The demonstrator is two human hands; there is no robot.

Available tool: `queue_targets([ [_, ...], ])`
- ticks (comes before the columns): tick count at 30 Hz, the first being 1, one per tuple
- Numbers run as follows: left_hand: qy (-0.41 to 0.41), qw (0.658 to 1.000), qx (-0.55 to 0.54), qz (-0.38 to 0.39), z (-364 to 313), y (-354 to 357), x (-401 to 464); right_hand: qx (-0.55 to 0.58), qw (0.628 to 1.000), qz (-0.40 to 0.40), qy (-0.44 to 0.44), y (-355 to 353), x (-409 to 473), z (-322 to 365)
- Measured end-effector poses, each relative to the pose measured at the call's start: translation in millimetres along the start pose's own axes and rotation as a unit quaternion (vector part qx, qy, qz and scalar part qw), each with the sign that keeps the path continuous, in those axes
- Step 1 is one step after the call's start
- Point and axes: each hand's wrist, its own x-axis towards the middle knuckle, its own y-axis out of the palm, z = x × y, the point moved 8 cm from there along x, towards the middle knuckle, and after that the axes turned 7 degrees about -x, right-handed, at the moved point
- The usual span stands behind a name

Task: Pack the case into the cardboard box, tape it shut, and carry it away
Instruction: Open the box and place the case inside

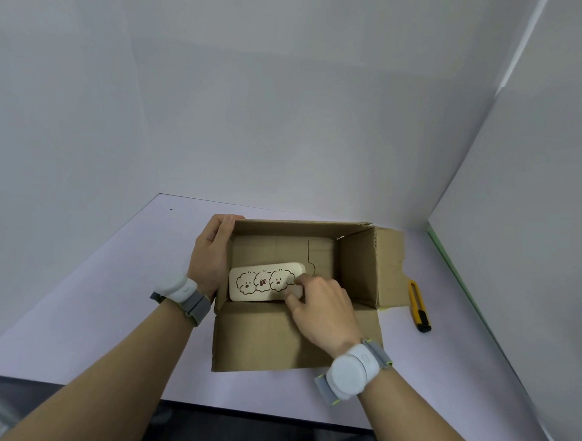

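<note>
Case [263, 282], cream with three cartoon puppies on its face, inside the box [357, 266], low against the near-left corner, tilted slightly, long side roughly parallel to the near wall. Looks just about seated on the box floor; cannot tell whether fully flat. Box on the table [95, 311], top open, all flaps out: near flap [254, 338] folded down toward the body, right flap [389, 268] splayed outward, leaving the mouth clear for loading. Left hand [211, 253] wrapped over the left wall, thumb at the far-left corner, fingers curled around the outer side; probably steadying the box and keeping the left flap pressed back so it stays out of the way. Right hand [319, 305] reaching in over the near flap, thumb and fingertips pinching the right end of the case, fingers moderately curled, not spread; an end grip like this would suit lowering the case into a narrow space without knuckles jamming against the walls. Knife [418, 306], yellow and black, on the table just right of the box, apart from it, probably parked for cutting tape. No tape roll in view. White bands with grey straps on both wrists. Packing step nearly done by the look of it; closing, taping and carrying not yet begun.
</note>
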Motion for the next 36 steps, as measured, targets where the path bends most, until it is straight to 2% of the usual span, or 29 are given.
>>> queue_targets([
  [4, 0.009, 1.000, 0.014, 0.001, -0.1, -2.5, 0.8, -0.006, 1.000, 0.024, 0.013, 9.0, -3.1, -2.7],
  [10, 0.008, 1.000, 0.004, 0.004, 1.3, -3.1, 1.1, 0.010, 1.000, 0.018, 0.017, 4.3, -4.0, -4.8],
  [22, 0.004, 1.000, 0.008, 0.011, 7.8, -2.9, 7.1, 0.081, 0.994, -0.075, 0.016, -36.1, -24.0, -42.6],
  [29, 0.001, 1.000, 0.013, 0.010, 11.7, -4.9, 8.1, 0.079, 0.993, -0.090, -0.004, -52.1, -35.4, -59.1],
  [33, -0.002, 1.000, 0.019, 0.009, 11.6, -4.6, 8.2, 0.108, 0.981, -0.163, -0.002, -70.0, -42.8, -67.2],
  [36, -0.001, 1.000, 0.021, 0.014, 11.4, -5.2, 7.5, 0.130, 0.960, -0.243, 0.042, -87.0, -48.5, -82.6],
])
